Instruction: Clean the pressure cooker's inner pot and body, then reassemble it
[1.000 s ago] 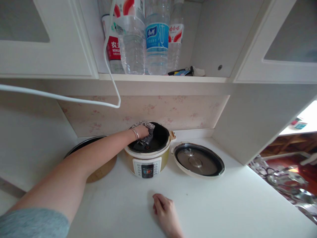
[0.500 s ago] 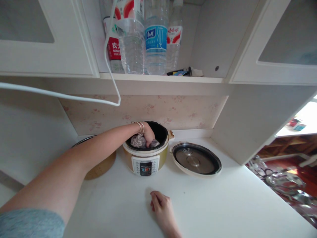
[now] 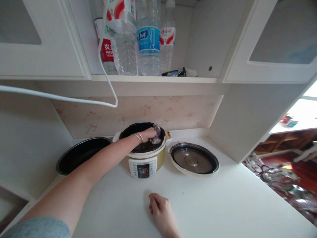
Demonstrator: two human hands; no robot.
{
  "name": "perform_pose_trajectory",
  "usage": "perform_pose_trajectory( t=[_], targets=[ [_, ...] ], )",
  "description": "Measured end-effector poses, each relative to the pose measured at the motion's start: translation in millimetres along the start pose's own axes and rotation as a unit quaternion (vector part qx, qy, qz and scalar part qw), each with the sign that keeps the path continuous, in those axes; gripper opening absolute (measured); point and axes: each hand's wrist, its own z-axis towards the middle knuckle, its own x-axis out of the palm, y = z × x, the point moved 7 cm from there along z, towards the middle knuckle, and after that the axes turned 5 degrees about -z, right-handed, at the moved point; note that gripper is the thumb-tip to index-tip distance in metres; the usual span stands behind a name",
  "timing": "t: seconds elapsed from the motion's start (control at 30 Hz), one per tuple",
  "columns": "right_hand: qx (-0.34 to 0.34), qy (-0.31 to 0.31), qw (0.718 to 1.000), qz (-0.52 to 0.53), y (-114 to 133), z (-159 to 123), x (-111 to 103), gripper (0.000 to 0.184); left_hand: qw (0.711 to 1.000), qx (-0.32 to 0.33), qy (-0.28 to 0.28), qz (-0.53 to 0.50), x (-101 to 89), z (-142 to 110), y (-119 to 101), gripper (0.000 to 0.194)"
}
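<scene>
since half a second ago, our left hand (image 3: 148, 134) has shifted rightward and risen within the cooker's opening, carrying the crumpled grey patterned cloth (image 3: 155, 136) with it, and more of the shiny black oval pan (image 3: 79, 153) now shows beyond our forearm.

nearest to us, the short grey fabric sleeve (image 3: 37, 228) rings our left arm. our right hand (image 3: 160, 208) rests on the smooth white countertop (image 3: 119, 205), its fingers loosely curled in and nothing seen in its grip. a small dark speck (image 3: 183, 193) lies to the right of that hand.

farther out, our left hand is closed around the cloth, its fingertips partly hidden in the folds, with thin metal bracelets (image 3: 138, 136) at the wrist. we have the cloth near the right side of the opening of the round white-and-olive electric cooker (image 3: 160, 161); we cannot tell how firmly it presses there. the white control panel with a dark display (image 3: 143, 168) faces us, below our left hand. right of that hand lies the round white-rimmed lid (image 3: 192, 158), metal inner side up; left of it, partly behind our forearm, sits the pan.

past both hands stands the pink floral backsplash (image 3: 133, 112). above our left hand, a bent white cable (image 3: 74, 99) hangs before the open white cabinet (image 3: 203, 43), where clear plastic bottles (image 3: 149, 43) stand.
</scene>
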Motion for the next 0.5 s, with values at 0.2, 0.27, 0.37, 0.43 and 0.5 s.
perform_pose_trajectory(
  t=[0.2,0.27,0.37,0.43,0.5],
  targets=[
    [0.005,0.007,1.0,-0.008,-2,0,2,0.041,0.923,-0.053,0.223,0.309,-20.5,-42,6,0.03],
    [0.011,0.014,1.0,-0.01,-3,0,3,0.042,0.868,-0.061,0.223,0.439,-39.4,-40,12,0.027],
    [-0.016,0.012,0.999,-0.044,1,0,4,0.042,0.794,-0.009,0.142,0.591,-56.9,-21,16,0.021],
    [-0.044,0.008,0.996,-0.079,5,0,4,0.04,0.77,0.058,0.086,0.629,-54.7,-8,14,0.02],
    [-0.052,0.007,0.994,-0.1,4,0,5,0.039,0.763,0.11,0.065,0.633,-46.9,1,12,0.022]
  ],
)
